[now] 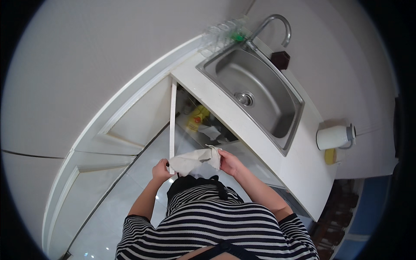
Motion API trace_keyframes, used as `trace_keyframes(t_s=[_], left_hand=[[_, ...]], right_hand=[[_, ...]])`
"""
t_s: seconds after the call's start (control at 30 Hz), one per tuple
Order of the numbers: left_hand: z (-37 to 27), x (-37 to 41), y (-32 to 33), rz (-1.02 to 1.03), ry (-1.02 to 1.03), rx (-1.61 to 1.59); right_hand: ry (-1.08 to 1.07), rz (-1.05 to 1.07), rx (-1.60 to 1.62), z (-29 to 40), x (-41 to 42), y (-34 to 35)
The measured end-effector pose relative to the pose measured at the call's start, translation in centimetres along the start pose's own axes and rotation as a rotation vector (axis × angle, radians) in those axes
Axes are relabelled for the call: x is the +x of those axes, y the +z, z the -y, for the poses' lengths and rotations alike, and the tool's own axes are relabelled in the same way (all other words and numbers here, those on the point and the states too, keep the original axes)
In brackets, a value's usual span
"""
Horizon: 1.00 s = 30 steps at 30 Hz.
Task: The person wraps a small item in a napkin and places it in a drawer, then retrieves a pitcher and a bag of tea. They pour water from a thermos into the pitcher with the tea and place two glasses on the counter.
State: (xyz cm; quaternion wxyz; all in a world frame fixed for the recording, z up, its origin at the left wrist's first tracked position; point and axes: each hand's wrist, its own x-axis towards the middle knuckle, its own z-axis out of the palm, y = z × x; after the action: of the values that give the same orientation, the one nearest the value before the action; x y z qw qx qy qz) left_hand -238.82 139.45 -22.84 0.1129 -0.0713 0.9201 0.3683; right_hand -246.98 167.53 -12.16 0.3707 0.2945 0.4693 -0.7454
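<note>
An off-white cloth [190, 160] hangs in front of my waist, stretched between the cabinet door and my right hand [228, 163], which grips its right end. My left hand [161, 171] closes around the free edge of the open white cabinet door [172, 126], beside a small dark knob [167, 164]. The cloth's left end meets the door there; whether my left fingers also pinch it, I cannot tell. Inside the under-sink cabinet stands a yellow bottle [196, 119] with a red mark, blurred, near pale crumpled items [211, 132].
Above the cabinet is a white countertop [224, 96] with a steel sink [256, 81] and a curved faucet [274, 19]. Glassware [217, 35] lines the back left. A white kettle-like jug [333, 137] and a yellow object [330, 156] stand right. More white panels [97, 182] run along the left.
</note>
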Motion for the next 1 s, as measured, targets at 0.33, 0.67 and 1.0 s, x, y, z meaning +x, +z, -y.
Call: trace_keyframes(t_s=[0.33,0.67,1.0], left_hand=[[1.3,-0.8,0.6,-0.005,-0.05,-0.078],[-1.7,-0.8,1.0,0.079,-0.019,-0.199],[-9.7,4.5,6.2,0.512,0.217,-0.167]], right_hand=[[-0.07,-0.073,0.352,3.7,12.4,2.4],[0.031,0.156,0.129,1.6,11.6,1.8],[-0.174,0.013,-0.274,2.4,-5.0,-1.4]])
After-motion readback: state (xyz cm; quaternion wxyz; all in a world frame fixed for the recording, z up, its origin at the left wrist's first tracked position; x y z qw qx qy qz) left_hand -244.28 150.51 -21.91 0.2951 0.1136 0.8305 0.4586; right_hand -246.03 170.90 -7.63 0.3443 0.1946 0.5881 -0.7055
